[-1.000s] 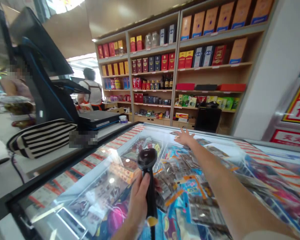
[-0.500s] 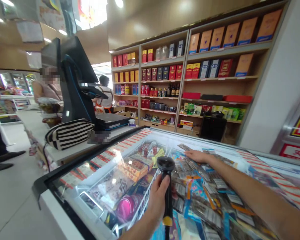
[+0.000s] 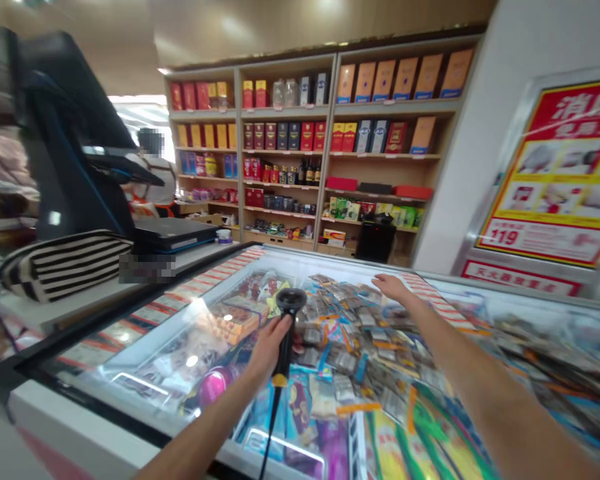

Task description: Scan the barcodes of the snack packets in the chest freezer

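My left hand is closed round the handle of a black barcode scanner, held upright with its round head on top and its cord hanging down. Below it is the glass-topped chest freezer. My right hand reaches over the freezer's far side, close to the red-and-white striped strip. Its fingers look loosely stretched out, with nothing visible in them. Many flat brown packets with blue and orange edges lie in the freezer between the two hands; whether the right hand touches anything is unclear.
A black checkout terminal and a striped pouch sit on the counter at left. Shelves of boxes and bottles line the back wall. A person stands behind the counter. A red-yellow poster hangs at right.
The view has turned right. My right hand has shifted right, away from the packets at the far left, toward the striped strip. My left hand still holds the barcode scanner.
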`<state>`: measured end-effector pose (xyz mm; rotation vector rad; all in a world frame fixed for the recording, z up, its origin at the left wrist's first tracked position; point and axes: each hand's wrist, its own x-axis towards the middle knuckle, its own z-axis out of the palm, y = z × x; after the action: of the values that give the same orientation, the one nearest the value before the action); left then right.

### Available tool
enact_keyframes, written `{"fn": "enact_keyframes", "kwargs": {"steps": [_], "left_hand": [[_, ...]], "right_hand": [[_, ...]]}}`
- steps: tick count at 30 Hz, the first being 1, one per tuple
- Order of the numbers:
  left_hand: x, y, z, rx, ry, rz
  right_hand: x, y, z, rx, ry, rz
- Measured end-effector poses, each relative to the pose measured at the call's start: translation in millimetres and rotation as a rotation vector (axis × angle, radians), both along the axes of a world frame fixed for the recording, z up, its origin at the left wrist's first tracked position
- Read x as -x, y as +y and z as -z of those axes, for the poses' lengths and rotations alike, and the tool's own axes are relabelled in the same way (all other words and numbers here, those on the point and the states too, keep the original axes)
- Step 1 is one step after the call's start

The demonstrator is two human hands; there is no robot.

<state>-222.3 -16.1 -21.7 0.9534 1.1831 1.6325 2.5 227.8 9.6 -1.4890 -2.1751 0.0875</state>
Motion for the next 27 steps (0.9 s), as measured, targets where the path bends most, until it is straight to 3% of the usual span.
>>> {"fn": "enact_keyframes", "kwargs": {"steps": [3,6,8,11,15,19,23,27], "left_hand": [[7,-5,-3.9,0.057,0.061,0.000],[6,-9,-8.8,0.064,0.079,-0.022],[-3,-12,-17.3,0.032,0.056,-0.006],[-30,-16,-37.0,-0.033,-0.007,0.113],[-80,-9,-54.6,-0.081,-0.080,0.281],[-122,12,-49.7,-0.119,-0.143,0.382],[-140,25,-38.7,-0.152,-0.152,0.445],[-140,23,-33.0,-0.017,-0.191,0.536]], "right_hand": [[-50,-39,-4,0.060,-0.071,0.062],[-89,-93,6,0.036,-0.101,0.093],[-101,-125,17,0.011,-0.094,0.112],[-99,-153,33,0.095,-0.116,0.126],[-95,-161,36,0.307,-0.002,0.041],[-117,-160,30,0.461,0.393,0.092],[-138,-155,36,0.428,0.821,0.185],[-140,-140,49,0.302,1.062,0.210]]}}
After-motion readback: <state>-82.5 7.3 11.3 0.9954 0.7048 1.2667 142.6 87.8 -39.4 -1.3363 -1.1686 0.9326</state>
